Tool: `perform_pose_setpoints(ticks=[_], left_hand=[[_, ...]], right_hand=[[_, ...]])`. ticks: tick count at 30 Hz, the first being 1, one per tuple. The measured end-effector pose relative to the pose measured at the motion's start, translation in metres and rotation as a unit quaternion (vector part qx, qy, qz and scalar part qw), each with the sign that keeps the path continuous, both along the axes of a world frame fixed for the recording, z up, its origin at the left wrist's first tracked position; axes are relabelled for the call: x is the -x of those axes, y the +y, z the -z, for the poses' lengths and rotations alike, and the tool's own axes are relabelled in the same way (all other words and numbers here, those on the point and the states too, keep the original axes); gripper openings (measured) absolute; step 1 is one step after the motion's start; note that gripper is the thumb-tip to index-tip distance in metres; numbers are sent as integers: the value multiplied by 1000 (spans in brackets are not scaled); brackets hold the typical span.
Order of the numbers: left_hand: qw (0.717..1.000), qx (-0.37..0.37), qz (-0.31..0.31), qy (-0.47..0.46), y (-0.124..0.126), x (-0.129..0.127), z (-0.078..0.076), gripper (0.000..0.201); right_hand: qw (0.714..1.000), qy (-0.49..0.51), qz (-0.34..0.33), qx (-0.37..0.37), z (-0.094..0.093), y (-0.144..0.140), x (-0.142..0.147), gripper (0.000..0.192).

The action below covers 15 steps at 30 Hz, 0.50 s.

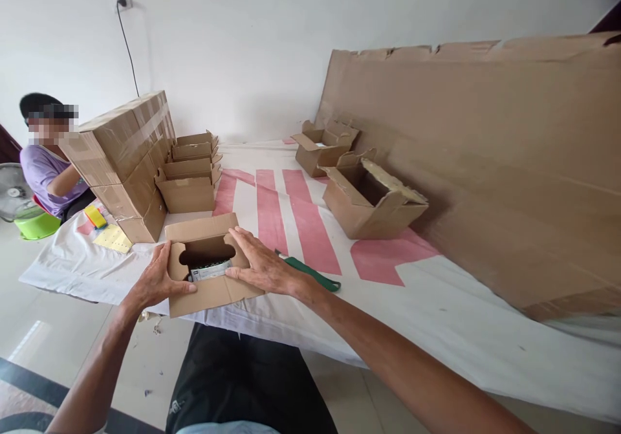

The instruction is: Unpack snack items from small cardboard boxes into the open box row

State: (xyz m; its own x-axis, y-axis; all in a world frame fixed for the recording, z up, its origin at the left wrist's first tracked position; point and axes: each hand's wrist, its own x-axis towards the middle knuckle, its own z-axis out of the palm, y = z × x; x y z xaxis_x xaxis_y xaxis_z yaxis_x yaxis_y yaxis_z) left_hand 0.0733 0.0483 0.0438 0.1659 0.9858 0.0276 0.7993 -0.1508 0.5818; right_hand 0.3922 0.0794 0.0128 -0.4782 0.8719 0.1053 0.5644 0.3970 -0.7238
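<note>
A small cardboard box (201,293) with raised flaps stands at the near edge of the table, between my two hands. My left hand (158,279) grips its left side, thumb over the front edge. On the right side lies my right hand (259,266), fingers along the side flap and thumb at the front rim. Inside the box a white printed label (209,270) shows with dark items around it, too shadowed to name. Just right of my right hand, partly behind my forearm, lies a dark green-handled tool (315,274); its other end is hidden.
Taped boxes (123,156) are stacked at the left, beside several open boxes (189,191). Two more open boxes (371,195) (323,146) stand near a large cardboard sheet (485,156). A yellow tape roll (95,217) and sticker sheet (113,238) lie left. A person (51,169) sits beyond.
</note>
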Motion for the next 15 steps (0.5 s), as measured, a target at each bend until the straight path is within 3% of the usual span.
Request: perform_pose_setpoints(ticks=[4,7,10,15], left_hand=[[998,-53,-15,-26,-10,-5,13,116],[995,-62,-18,-75,-20,-4,16,108],[990,-27,-20,-139,-29,-3,14,98],[979,13,-43,-197,-31,-3,13,95]], right_hand=[[994,25,47,-97,16,-12,8,87],[987,64,63,-134,18,-21,6,77],[981,112,82,-135,14,-27,2,64],[978,155,122,-74,9,-22,-4,55]])
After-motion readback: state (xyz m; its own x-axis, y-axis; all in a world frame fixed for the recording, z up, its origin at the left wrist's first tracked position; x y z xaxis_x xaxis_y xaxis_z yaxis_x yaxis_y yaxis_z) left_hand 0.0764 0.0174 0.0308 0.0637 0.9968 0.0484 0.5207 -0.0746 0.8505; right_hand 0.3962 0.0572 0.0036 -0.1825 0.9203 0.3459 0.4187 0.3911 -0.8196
